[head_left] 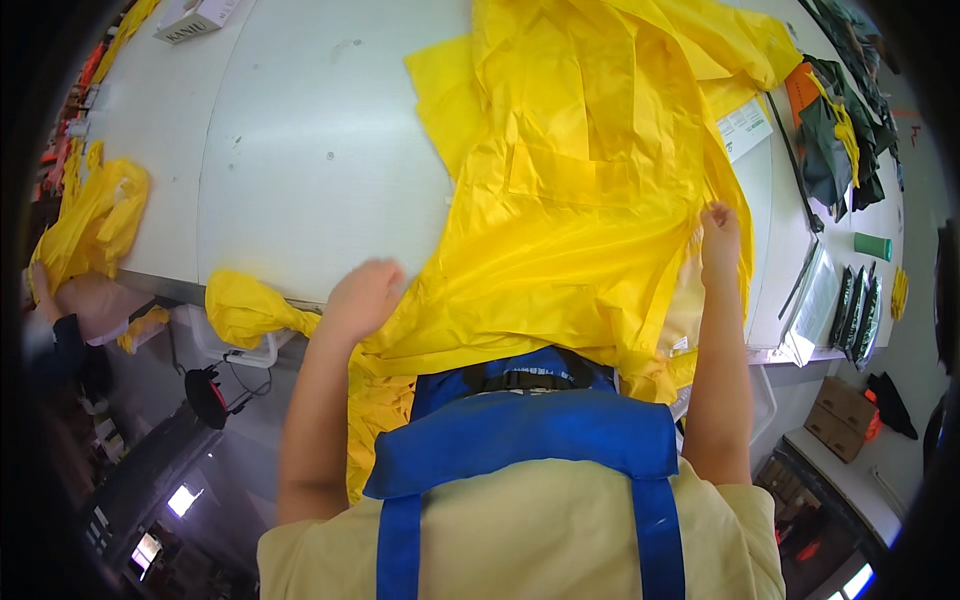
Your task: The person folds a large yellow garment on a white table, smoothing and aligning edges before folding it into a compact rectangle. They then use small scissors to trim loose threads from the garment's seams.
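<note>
A shiny yellow raincoat (pixel 590 230) is spread over the white table in front of me, its lower part hanging over the near edge toward my body. A flap or pocket shows across its middle. At the garment's right edge, my right hand (pixel 720 240) is closed, pinching the yellow fabric. My left hand (pixel 367 298) hovers by the lower left edge of the raincoat. Its fingers are blurred, so I cannot make out whether they grip the cloth.
Another yellow piece (pixel 255 308) bulges over the table edge at left. Farther left, a co-worker's arm (pixel 45 290) reaches to yellow fabric (pixel 105 215). A white box (pixel 195 18) stands far left. Dark green garments (pixel 835 140), a green roll (pixel 873 246) and dark packets (pixel 855 312) lie at right.
</note>
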The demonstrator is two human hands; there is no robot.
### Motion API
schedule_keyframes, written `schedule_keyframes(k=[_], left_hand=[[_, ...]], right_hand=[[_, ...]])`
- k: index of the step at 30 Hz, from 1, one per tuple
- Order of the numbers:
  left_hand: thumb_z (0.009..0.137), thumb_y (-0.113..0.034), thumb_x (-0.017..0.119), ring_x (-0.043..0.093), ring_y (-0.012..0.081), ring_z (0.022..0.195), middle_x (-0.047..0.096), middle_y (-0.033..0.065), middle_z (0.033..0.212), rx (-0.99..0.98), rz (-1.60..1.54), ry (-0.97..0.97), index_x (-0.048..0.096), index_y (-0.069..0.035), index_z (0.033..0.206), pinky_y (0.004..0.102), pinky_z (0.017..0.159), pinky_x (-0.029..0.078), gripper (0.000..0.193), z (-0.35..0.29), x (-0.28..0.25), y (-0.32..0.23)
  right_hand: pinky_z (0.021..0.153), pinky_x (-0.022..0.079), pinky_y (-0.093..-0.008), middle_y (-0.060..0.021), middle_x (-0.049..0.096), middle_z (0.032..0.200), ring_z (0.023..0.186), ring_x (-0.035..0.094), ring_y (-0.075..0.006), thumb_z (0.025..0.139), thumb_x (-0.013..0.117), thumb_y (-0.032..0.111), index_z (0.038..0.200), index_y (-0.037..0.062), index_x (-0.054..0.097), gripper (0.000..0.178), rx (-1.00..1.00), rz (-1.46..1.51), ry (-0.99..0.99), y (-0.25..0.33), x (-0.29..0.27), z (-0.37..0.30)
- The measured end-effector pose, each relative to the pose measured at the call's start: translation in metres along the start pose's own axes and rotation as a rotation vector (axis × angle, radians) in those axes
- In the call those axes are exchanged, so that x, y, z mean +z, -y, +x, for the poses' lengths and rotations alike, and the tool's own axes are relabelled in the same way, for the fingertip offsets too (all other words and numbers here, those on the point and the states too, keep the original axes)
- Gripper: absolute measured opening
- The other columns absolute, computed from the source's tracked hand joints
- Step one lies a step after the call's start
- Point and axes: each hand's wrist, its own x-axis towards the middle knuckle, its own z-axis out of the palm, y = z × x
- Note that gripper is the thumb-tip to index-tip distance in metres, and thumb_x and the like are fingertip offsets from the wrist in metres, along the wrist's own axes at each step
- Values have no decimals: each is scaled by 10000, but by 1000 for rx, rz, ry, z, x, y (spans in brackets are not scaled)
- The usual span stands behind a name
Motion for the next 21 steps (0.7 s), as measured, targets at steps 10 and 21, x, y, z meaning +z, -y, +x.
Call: schedule_keyframes(k=[10,21], left_hand=[[779,-141,684,556,309,1052,558,154,1181,123,-2,-315,532,-53,1231,369,905,454,485,175,17,-129],[702,92,682,555,204,724,528,81,820,632,-304,-594,627,-41,794,273,592,461,171,51,22,-107]], right_hand=[[743,464,-397,-96,619,996,834,593,-305,738,666,20,1027,55,601,298,-581,-753,546,70,86,-14],[497,388,-254,-80,555,789,608,511,-166,657,641,-133,801,48,585,238,-947,-254,251,33,16,-89]])
